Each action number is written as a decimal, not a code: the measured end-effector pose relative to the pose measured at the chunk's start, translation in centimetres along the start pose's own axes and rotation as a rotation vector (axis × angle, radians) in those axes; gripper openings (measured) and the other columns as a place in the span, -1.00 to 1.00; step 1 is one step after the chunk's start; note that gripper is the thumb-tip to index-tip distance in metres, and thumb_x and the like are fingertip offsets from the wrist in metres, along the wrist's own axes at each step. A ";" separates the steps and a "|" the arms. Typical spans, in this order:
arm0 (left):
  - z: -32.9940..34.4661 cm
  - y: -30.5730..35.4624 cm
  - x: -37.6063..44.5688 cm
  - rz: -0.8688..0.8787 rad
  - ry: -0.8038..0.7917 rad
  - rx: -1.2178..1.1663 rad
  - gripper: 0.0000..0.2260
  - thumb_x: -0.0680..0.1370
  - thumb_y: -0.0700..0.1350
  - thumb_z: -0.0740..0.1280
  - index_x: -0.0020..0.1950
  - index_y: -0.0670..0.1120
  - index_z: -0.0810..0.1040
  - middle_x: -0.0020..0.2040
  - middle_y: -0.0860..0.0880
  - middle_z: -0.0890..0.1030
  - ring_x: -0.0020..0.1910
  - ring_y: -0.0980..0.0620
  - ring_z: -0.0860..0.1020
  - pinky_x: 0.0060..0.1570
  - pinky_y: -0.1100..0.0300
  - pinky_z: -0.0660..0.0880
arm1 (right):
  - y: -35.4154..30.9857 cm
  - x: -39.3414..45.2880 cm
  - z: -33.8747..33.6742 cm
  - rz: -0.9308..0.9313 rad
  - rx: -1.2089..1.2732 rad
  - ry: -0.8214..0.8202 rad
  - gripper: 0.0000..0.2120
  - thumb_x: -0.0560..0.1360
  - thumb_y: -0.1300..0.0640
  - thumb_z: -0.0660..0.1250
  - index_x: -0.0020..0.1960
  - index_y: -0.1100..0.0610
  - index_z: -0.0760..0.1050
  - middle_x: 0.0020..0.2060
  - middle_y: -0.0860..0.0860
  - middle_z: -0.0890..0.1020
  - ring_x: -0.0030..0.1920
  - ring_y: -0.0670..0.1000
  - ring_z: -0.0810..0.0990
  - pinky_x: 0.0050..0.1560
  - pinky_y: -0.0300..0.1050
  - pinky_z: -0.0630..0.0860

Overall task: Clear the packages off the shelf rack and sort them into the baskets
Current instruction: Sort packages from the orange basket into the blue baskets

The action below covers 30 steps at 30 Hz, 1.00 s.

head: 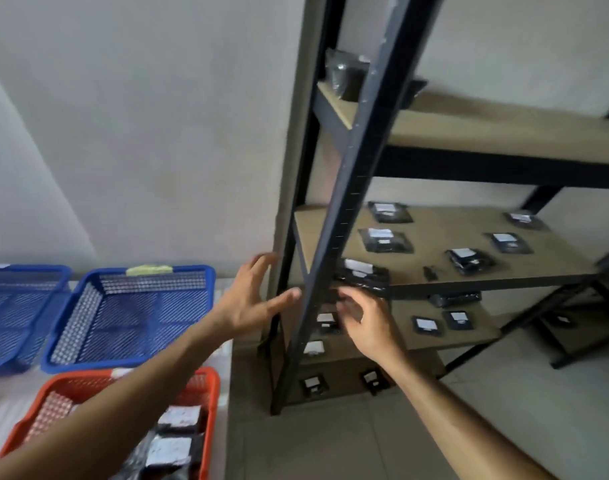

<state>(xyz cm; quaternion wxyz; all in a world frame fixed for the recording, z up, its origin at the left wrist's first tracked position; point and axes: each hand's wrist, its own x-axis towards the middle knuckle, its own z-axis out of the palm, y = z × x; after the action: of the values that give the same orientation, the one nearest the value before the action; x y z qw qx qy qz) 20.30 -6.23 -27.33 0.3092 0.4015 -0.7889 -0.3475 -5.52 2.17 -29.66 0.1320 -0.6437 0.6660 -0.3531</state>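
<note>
Packages (386, 240), flat black bags with white labels, across rack shelves (469, 244); left hand (251, 303) and right hand (365, 320), grip released.

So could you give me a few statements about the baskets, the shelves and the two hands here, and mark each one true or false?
1. The orange basket already holds packages. True.
2. The nearer blue basket is full of packages. False: no packages show in it.
3. The left hand grips a package. False: its fingers are spread and hold nothing.
4. The right hand reaches toward a package at the front edge of the middle shelf. True.
5. The middle shelf has been cleared. False: several packages lie on it.
</note>
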 end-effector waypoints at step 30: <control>8.5 9.3 15.4 0.097 0.645 -0.153 -0.74 0.45 0.02 0.36 -0.14 -0.19 0.50 -0.30 -0.10 0.52 -0.32 -0.05 0.50 -0.41 0.16 0.47 | 11.9 7.8 -9.0 0.339 0.628 -0.202 -0.70 0.46 0.18 0.54 0.11 0.10 0.50 -0.02 0.04 0.70 -0.20 -0.02 0.71 -0.37 -0.30 0.53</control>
<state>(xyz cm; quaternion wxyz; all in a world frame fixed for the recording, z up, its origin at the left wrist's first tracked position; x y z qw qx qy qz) 2.42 -12.68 -21.48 0.5885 0.4284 -0.6403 -0.2453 -21.42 -3.51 -28.65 0.4446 -0.4841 0.6061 -0.4479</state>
